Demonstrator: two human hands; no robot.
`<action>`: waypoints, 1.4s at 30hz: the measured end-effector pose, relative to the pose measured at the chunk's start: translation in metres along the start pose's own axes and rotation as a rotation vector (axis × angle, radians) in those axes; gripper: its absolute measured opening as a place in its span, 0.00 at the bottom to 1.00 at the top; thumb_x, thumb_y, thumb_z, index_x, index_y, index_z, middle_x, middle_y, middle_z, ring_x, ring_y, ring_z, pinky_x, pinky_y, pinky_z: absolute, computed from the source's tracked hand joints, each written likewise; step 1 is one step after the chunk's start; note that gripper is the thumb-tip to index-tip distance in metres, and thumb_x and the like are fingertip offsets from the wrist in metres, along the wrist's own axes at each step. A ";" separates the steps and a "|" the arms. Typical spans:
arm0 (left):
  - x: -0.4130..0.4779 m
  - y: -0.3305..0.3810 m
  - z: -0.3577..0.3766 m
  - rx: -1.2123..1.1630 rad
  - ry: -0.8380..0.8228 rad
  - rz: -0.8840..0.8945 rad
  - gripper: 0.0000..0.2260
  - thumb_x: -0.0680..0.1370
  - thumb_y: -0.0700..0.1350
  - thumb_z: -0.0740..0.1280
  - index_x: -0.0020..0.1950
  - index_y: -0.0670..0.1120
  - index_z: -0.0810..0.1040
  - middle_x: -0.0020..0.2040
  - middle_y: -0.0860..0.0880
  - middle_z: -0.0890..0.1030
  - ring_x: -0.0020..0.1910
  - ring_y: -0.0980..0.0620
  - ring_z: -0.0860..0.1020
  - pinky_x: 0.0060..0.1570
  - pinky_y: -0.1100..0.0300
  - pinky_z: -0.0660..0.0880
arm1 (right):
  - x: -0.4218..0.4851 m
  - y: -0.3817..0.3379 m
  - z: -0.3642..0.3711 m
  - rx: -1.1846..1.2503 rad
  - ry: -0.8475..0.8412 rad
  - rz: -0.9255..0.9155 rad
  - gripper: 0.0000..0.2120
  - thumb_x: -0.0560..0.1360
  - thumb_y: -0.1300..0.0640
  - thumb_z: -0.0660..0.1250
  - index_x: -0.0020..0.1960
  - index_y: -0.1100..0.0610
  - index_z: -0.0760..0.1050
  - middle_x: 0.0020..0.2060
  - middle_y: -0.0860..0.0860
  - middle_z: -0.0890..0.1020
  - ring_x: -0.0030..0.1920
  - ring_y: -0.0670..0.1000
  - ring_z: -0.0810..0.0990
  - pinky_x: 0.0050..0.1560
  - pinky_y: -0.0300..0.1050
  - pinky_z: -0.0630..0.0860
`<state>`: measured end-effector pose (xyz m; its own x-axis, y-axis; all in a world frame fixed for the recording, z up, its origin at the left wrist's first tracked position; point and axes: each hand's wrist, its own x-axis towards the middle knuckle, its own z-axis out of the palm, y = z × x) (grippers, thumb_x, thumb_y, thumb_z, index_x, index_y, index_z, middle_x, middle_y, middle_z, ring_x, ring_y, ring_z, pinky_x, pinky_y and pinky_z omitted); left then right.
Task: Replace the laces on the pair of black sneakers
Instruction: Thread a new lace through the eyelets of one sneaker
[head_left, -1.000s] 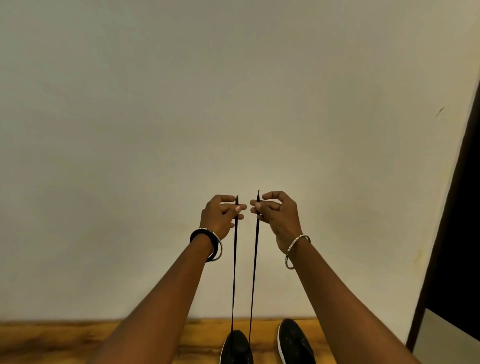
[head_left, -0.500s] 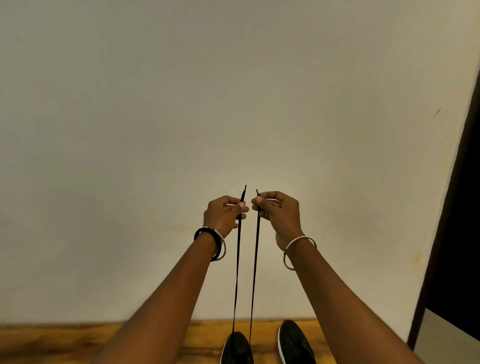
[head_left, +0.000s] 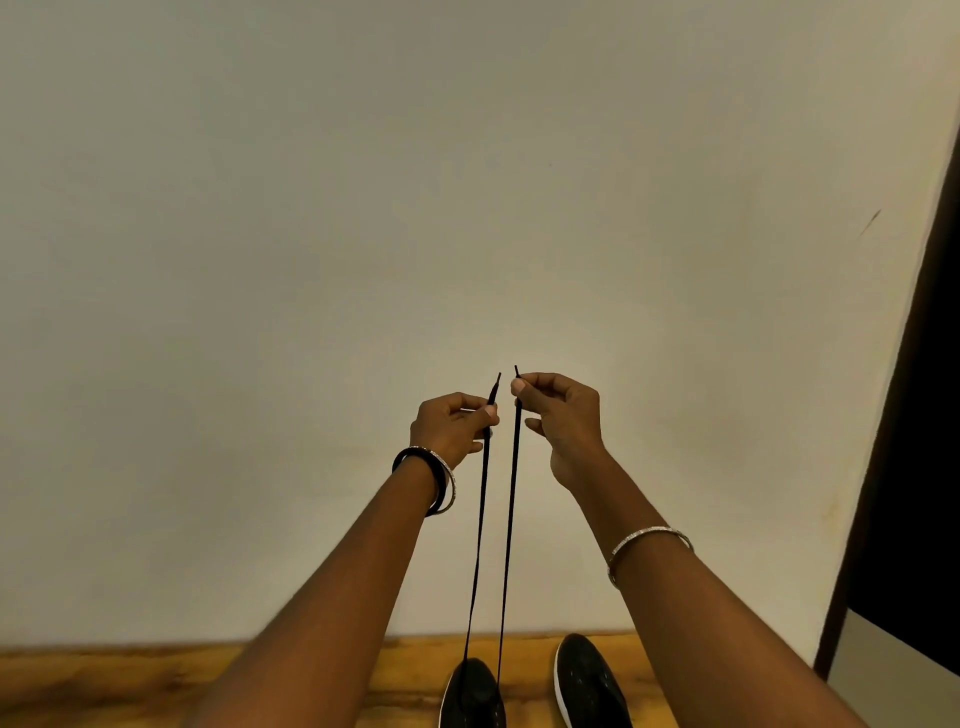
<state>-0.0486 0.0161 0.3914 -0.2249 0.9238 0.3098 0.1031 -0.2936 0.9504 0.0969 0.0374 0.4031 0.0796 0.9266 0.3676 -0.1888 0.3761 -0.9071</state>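
Two black sneakers with white soles stand on a wooden surface at the bottom edge: the left sneaker (head_left: 474, 696) and the right sneaker (head_left: 589, 683). A black lace (head_left: 508, 530) runs up from the left sneaker in two taut, nearly parallel strands. My left hand (head_left: 453, 427) pinches the left strand just below its tip. My right hand (head_left: 561, 415) pinches the right strand near its tip, slightly higher than the left hand. Both hands are raised in front of the wall, a small gap between them.
A plain off-white wall (head_left: 363, 234) fills most of the view. The wooden surface (head_left: 104, 680) runs along the bottom. A dark doorway or panel (head_left: 919, 467) stands at the right edge, with a pale surface below it.
My right hand has risen a little and slid up the lace, and its bangle has slipped down the forearm. My left hand stays at about the same height. The strands remain taut.
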 end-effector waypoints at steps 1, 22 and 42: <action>0.000 0.000 0.001 -0.011 -0.002 -0.003 0.03 0.77 0.43 0.72 0.49 0.46 0.83 0.45 0.47 0.86 0.47 0.48 0.85 0.46 0.59 0.81 | 0.000 0.000 0.000 -0.005 0.000 0.002 0.06 0.74 0.59 0.76 0.50 0.57 0.84 0.45 0.52 0.87 0.47 0.49 0.84 0.43 0.44 0.76; -0.084 -0.196 -0.069 0.512 0.256 -0.144 0.16 0.81 0.36 0.58 0.44 0.54 0.79 0.42 0.53 0.82 0.42 0.52 0.80 0.36 0.59 0.72 | -0.079 0.147 -0.063 -0.067 0.121 0.268 0.05 0.76 0.60 0.73 0.51 0.58 0.83 0.42 0.53 0.86 0.34 0.48 0.77 0.32 0.40 0.69; -0.136 -0.346 0.013 0.774 -0.067 -0.563 0.23 0.68 0.65 0.72 0.59 0.57 0.80 0.53 0.57 0.82 0.54 0.53 0.80 0.55 0.48 0.78 | -0.147 0.345 -0.085 -0.257 0.178 0.582 0.02 0.75 0.59 0.74 0.46 0.53 0.85 0.38 0.51 0.86 0.37 0.44 0.83 0.39 0.40 0.78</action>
<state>-0.0407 -0.0047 0.0197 -0.3834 0.8990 -0.2114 0.6134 0.4190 0.6694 0.1037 0.0307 0.0183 0.1999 0.9555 -0.2168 -0.0122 -0.2188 -0.9757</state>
